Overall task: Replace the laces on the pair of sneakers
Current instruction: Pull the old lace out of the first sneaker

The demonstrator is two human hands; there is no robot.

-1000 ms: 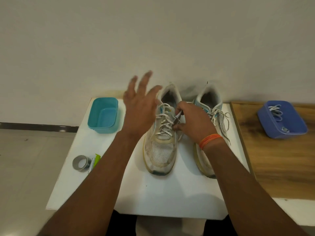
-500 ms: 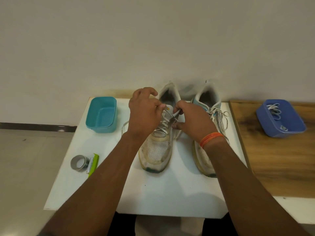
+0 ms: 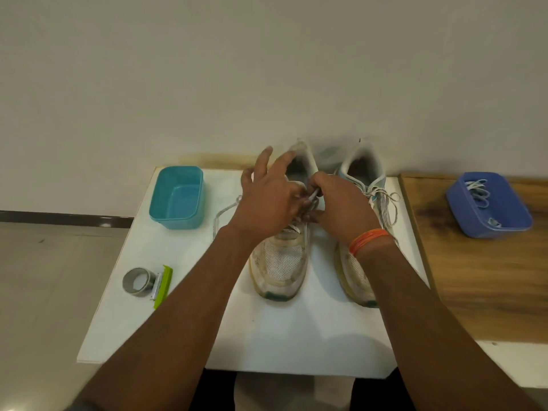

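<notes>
Two worn white sneakers stand toes toward me on the white table. Over the left sneaker both hands meet at the lacing. My left hand pinches the lace near the upper eyelets with thumb and forefinger, its other fingers spread upward. My right hand, with orange bands at the wrist, holds the lace tip close to the left hand. A loose loop of the old lace trails off the shoe's left side. The right sneaker is laced and its lace ends hang loose.
An empty teal tub stands at the table's back left. A grey tape roll and a green cutter lie at the left edge. A blue tub holding white laces sits on the wooden top to the right.
My left hand dropped from raised and spread onto the lacing, took hold of the lace, and now lifts its outer fingers again. A lace loop has come out to the shoe's left.
</notes>
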